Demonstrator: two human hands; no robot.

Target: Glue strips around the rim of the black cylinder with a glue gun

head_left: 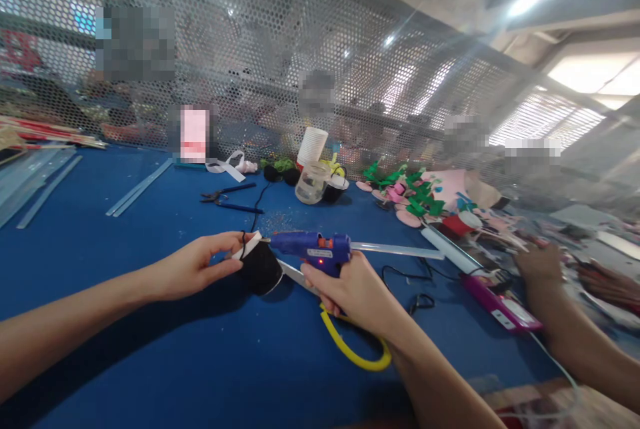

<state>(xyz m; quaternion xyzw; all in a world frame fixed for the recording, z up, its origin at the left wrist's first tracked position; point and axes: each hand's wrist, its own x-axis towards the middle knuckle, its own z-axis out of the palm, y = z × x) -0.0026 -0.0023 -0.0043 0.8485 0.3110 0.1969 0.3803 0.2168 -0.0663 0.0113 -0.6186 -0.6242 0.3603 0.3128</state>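
My left hand pinches a small black fabric piece with a white edge just above the blue table. My right hand grips a blue hot glue gun, its nozzle pointing left and touching the white edge of the piece. A clear glue stick sticks out of the gun's back. Scissors with yellow handles lie under my right hand, their blades reaching under the black piece.
Another person's hand rests at the right next to a pink box. Farther back are pliers, a clear jar, white cups, green and pink craft pieces, and glue sticks. A perforated metal screen closes off the table's far side.
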